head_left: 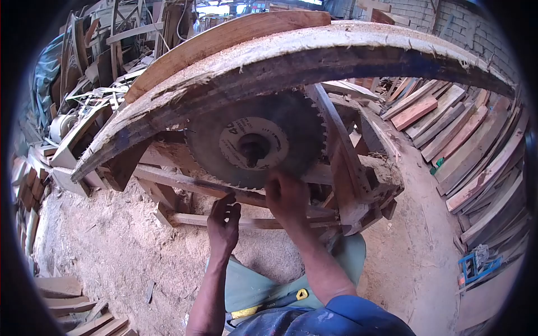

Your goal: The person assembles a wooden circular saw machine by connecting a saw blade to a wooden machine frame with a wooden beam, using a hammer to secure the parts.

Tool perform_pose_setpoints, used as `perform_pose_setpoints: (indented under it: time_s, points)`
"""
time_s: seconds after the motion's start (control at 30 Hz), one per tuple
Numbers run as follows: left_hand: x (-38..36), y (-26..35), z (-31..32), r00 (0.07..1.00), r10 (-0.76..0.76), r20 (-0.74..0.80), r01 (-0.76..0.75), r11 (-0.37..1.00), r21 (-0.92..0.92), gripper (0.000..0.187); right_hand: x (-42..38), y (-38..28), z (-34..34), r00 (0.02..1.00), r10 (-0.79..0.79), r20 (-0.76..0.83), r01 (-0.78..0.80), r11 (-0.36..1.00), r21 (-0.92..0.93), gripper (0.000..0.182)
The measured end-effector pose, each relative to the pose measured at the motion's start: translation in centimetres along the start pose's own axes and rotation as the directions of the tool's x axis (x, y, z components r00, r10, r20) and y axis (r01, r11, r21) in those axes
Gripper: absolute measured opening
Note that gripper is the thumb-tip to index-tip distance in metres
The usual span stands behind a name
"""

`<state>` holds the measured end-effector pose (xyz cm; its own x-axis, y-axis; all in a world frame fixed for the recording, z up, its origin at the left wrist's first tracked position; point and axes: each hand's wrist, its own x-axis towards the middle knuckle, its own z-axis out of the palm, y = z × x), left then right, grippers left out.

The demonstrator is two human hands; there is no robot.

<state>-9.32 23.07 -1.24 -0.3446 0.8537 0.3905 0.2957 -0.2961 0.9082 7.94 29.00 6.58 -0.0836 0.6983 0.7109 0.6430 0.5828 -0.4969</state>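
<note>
Saw blade [280, 140] under bench [269, 68], centre of the frame. Likely stiff, fairly heavy; rim teeth sharp. Best hold: flat faces, near hub [252, 150]. Round, no long axis; broad face towards viewer. Left hand [224, 218] loosely curled, seemingly released, below blade. Right hand [287, 196] bent at lower rim; grip unclear.

The overhanging surface [269, 66] obstructed access to the saw blade [302, 137] from above, the slanted wooden upright [338, 137] restricted its right side, and the crossing rail [188, 182] ran near its lower edge, leaving an approach over the sawdust-covered floor [140, 246] from the person's side.
</note>
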Motion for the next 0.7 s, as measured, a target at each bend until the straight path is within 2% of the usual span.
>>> perform_pose_setpoints:
  time_s: [0.07,0.17,0.27,0.3,0.33,0.37,0.4,0.43,0.47,0.5,0.57,0.63,0.7]
  points:
    - [0.7,0.9,0.1,1.000,0.009,-0.029,-0.009,1.000,-0.014,0.036,-2.2,0.8,-0.1,0.998,0.048,0.035,-0.044,0.995,-0.092,0.029]
    - [1.0,1.8,0.6,0.995,0.055,-0.088,-0.052,0.998,0.036,0.037,-4.4,1.3,0.5,0.992,0.110,0.058,-0.113,0.992,0.056,0.012]
    - [2.1,4.0,2.4,0.988,0.007,-0.153,-0.021,0.996,-0.091,0.049,-7.1,1.6,0.3,0.969,0.195,0.151,-0.213,0.971,0.109,0.018]
    - [2.7,4.6,3.4,0.973,0.110,-0.203,-0.107,0.994,0.022,0.053,-8.4,1.4,0.2,0.924,0.271,0.272,-0.307,0.946,0.100,0.020]
    - [3.5,5.3,4.4,0.947,0.215,-0.240,-0.186,0.973,0.137,0.056,-10.2,1.1,0.1,0.857,0.339,0.388,-0.397,0.914,0.080,0.022]
    - [4.3,5.7,5.2,0.909,0.322,-0.265,-0.257,0.933,0.252,0.060,-13.0,1.3,0.7,0.807,0.315,0.500,-0.384,0.922,0.040,0.021]
    - [5.3,5.9,5.9,0.900,0.334,-0.279,-0.254,0.924,0.286,0.062,-16.3,2.1,1.6,0.742,0.291,0.605,-0.365,0.931,0.000,0.021]
    - [6.3,6.0,6.8,0.890,0.348,-0.293,-0.253,0.914,0.318,0.064,-19.6,3.7,2.5,0.570,0.069,0.819,-0.215,0.974,0.068,0.017]
    - [7.1,6.2,7.5,0.879,0.364,-0.308,-0.251,0.903,0.349,0.066,-21.9,3.7,2.6,0.355,-0.069,0.932,-0.167,0.977,0.135,0.017]
    - [7.7,6.5,7.8,0.879,0.358,-0.315,-0.259,0.913,0.316,0.063,-25.1,3.8,3.2,0.171,-0.121,0.978,-0.252,0.954,0.163,0.024]
    - [8.3,6.6,8.1,0.883,0.340,-0.324,-0.267,0.931,0.250,0.059,-29.7,3.3,3.5,-0.011,-0.101,0.995,-0.345,0.934,0.091,0.052]
    - [8.6,6.0,8.4,0.864,0.389,-0.321,-0.340,0.919,0.199,0.056,-32.0,3.1,4.5,-0.033,-0.163,0.986,-0.202,0.967,0.154,0.055]
    - [8.8,5.6,8.4,0.847,0.429,-0.314,-0.386,0.902,0.191,0.055,-32.2,3.0,5.6,-0.056,-0.151,0.987,-0.185,0.973,0.138,0.055]
